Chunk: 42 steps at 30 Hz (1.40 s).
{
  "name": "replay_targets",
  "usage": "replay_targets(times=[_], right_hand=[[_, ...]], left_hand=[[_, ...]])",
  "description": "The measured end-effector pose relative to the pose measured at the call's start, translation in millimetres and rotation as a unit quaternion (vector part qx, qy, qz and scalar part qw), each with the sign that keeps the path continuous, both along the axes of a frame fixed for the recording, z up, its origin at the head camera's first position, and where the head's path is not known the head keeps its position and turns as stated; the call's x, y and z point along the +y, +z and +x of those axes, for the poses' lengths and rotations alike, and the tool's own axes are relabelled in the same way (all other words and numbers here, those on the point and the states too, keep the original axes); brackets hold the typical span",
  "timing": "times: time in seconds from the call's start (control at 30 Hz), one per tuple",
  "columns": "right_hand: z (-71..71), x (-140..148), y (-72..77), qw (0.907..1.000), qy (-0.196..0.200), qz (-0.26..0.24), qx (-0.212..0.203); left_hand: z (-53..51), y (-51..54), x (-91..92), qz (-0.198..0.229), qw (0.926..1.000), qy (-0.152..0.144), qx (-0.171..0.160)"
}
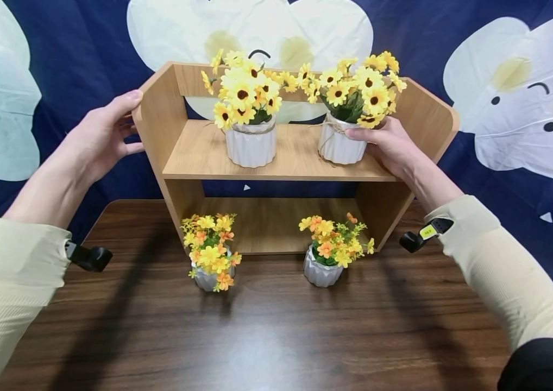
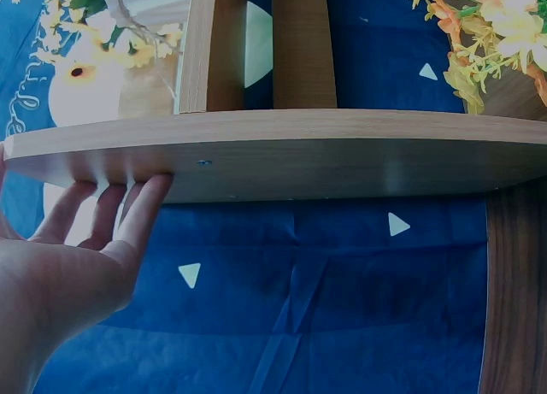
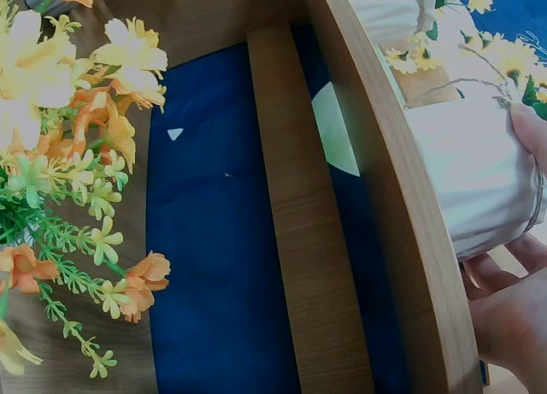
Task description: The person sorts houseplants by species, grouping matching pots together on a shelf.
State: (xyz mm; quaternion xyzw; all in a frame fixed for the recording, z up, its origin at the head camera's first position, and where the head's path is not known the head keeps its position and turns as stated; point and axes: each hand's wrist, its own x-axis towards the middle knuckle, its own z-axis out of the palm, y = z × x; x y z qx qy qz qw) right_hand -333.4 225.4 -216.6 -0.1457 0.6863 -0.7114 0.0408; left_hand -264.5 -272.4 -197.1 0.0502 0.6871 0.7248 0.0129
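Observation:
My right hand (image 1: 391, 144) grips a white fluted pot (image 1: 342, 145) of yellow daisy-like flowers on the upper shelf. In the right wrist view the thumb lies on this pot (image 3: 470, 176) near its twine, with fingers curled at its base. My left hand (image 1: 102, 133) touches the left side panel of a wooden shelf unit (image 1: 159, 114). Fairly straight fingers press the panel's outer face in the left wrist view. To the left on the same shelf stands a second white pot (image 1: 251, 145) of yellow flowers, apart from both hands.
Two small grey-white pots of orange and yellow flowers, one on the left (image 1: 206, 279) and one on the right (image 1: 322, 271), stand on the dark wooden table (image 1: 266, 336) before the lower shelf (image 1: 276, 225). Behind hangs a blue cloth (image 1: 413, 32) with white clouds.

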Motion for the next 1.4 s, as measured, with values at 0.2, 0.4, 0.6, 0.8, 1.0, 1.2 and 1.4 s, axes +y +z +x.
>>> replay_targets(times=[0.2, 0.4, 0.6, 0.8, 1.0, 1.2, 1.4], right_hand=[[0.4, 0.2, -1.8, 1.0000, 0.001, -0.003, -0.001], [0.9, 0.2, -2.5, 1.0000, 0.006, -0.004, 0.000], [-0.1, 2.8, -3.8, 0.9999, 0.014, -0.006, -0.001], [-1.1, 4.8, -4.8, 0.9997, 0.024, -0.009, 0.002], [-1.2, 4.9, -5.0, 0.9995, 0.031, -0.010, 0.004], [-1.0, 5.1, -4.9, 0.9993, 0.036, -0.013, 0.004], [-0.9, 5.8, -6.6, 0.9992, 0.035, -0.017, 0.002]], left_hand=[[-0.3, 1.2, 2.4, -0.001, 1.0000, 0.003, -0.003], [1.5, 2.0, 3.8, -0.002, 1.0000, 0.007, -0.001], [1.8, 1.4, 4.0, -0.005, 1.0000, 0.004, 0.001], [2.2, 1.0, 4.5, -0.007, 0.9999, 0.008, 0.001], [3.5, 1.5, 5.1, -0.009, 0.9999, 0.012, -0.002], [3.3, 1.5, 4.2, -0.010, 0.9999, 0.010, -0.002], [2.6, 1.1, 3.3, -0.008, 0.9999, 0.010, -0.002]])
